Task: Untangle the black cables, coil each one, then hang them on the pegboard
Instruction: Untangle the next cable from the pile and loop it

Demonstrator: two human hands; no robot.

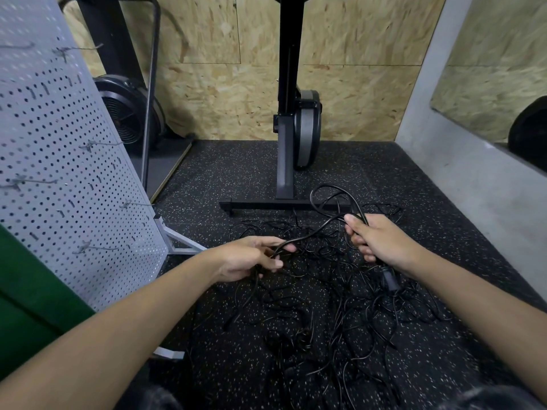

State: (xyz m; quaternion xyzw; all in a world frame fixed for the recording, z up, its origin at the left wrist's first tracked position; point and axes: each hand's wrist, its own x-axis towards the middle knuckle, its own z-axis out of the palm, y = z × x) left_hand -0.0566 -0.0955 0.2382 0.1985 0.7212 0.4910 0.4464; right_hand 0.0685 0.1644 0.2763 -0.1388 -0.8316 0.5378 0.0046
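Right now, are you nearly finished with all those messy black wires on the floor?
No. Nothing is hung: the wire hooks on the grey perforated metal pegboard are bare. The right hand holds loops of one thick black cable while the left hand grips it further along. Left: the tangle of thin black cables on the speckled rubber floor.

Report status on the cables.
One cable gripped by left hand and right hand, looped above the right. Rest a tangle on floor. Nothing hung on pegboard.

Pegboard (pixel 74 173) cut off left — cables (pixel 322 303) too tangled to count
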